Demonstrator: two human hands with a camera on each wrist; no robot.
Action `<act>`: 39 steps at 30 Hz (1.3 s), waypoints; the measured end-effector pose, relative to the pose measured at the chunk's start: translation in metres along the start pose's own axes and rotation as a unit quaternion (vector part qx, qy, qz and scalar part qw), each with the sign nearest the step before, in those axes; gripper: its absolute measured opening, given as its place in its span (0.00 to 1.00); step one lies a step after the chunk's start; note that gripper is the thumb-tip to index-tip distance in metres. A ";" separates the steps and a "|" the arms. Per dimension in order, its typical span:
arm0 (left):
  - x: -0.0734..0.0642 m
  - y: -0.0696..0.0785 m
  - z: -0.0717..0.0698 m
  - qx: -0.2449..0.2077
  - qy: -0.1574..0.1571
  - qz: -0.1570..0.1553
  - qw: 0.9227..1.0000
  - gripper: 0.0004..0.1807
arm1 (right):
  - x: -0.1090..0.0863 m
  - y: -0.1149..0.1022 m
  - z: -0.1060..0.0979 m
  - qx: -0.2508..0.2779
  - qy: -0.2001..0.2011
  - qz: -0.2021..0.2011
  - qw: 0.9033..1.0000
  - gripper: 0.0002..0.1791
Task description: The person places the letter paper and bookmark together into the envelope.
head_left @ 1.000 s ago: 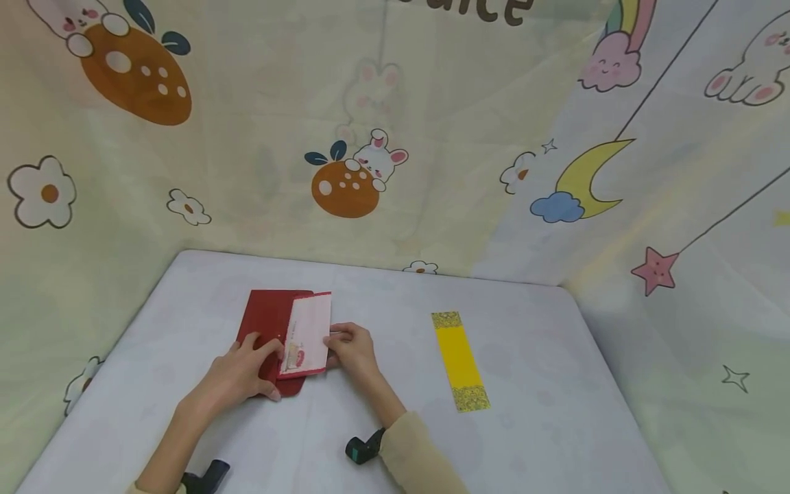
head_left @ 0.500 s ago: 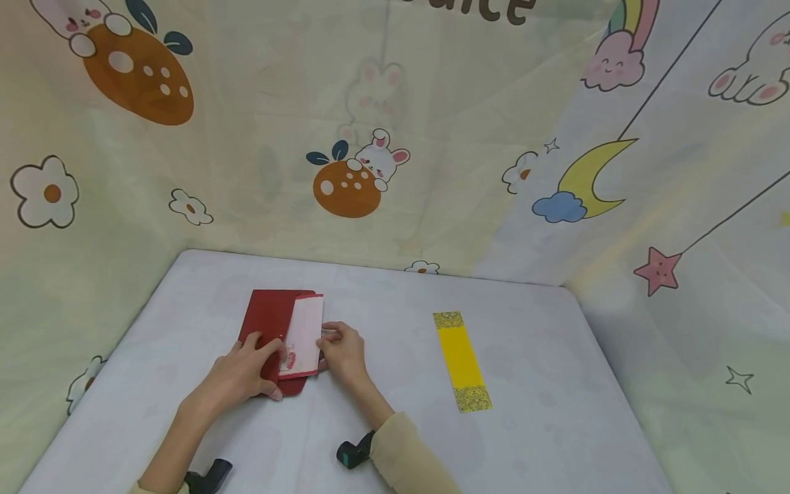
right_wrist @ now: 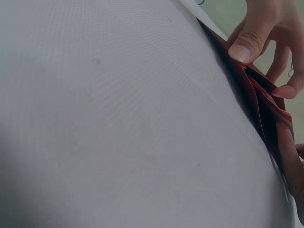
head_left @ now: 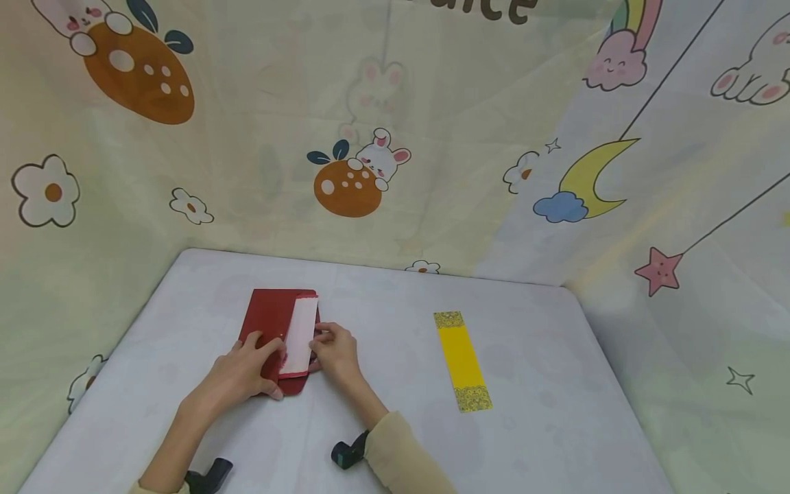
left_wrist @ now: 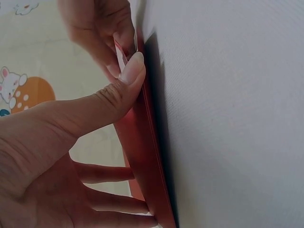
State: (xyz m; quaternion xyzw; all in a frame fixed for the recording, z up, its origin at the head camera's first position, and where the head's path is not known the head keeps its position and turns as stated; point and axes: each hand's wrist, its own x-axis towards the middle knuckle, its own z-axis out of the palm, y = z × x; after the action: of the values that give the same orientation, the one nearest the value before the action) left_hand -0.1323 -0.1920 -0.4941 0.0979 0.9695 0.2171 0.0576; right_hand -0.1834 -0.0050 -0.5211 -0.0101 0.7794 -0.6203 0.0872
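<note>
A red paper envelope (head_left: 269, 310) lies on the left part of the white table, with a white, red-edged card (head_left: 300, 333) partly inside its right-hand opening. My left hand (head_left: 243, 369) holds the envelope down, thumb on its near edge and fingers spread across its face. In the left wrist view that thumb (left_wrist: 132, 71) presses right by the opening. At the card's outer edge, my right hand (head_left: 338, 353) pinches it between thumb and fingers. The right wrist view shows the envelope's dark open mouth (right_wrist: 268, 121) gaping around the card's edge.
To the right on the table (head_left: 543, 370) lies a yellow paper strip (head_left: 463, 360) with glittery gold ends. A cloth backdrop (head_left: 259, 137) printed with rabbits, flowers and a moon rises behind the table. Black wrist cameras (head_left: 350, 451) sit at both cuffs.
My right hand has moved left, sliding the card deeper into the red envelope, so a narrower strip of it shows and its printed picture is mostly covered. The left hand stays put.
</note>
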 end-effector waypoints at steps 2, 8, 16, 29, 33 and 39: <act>0.000 0.000 -0.001 -0.001 0.000 0.002 1.000 0.35 | 0.001 0.000 0.002 -0.002 0.002 0.002 1.000 0.18; 0.000 0.001 -0.004 0.004 -0.002 0.003 1.000 0.36 | 0.001 0.000 0.006 0.017 -0.007 -0.001 1.000 0.19; 0.000 0.000 -0.003 0.006 -0.003 0.000 1.000 0.38 | 0.001 -0.005 0.010 0.013 -0.013 -0.002 1.000 0.18; 0.000 -0.001 -0.002 0.011 -0.008 -0.003 1.000 0.38 | 0.002 -0.005 0.016 -0.023 -0.019 -0.013 0.999 0.18; 0.000 0.000 -0.002 0.010 -0.008 -0.003 1.000 0.39 | 0.002 -0.006 0.017 -0.006 -0.027 -0.014 1.000 0.18; 0.001 0.000 -0.002 0.007 -0.008 -0.004 1.000 0.41 | 0.002 -0.007 0.023 0.024 -0.038 -0.006 0.999 0.19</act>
State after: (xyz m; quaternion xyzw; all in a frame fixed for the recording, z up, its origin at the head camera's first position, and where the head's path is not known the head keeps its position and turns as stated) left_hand -0.1334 -0.1928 -0.4924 0.0958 0.9710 0.2091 0.0660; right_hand -0.1827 -0.0287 -0.5195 -0.0360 0.7605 -0.6384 0.1133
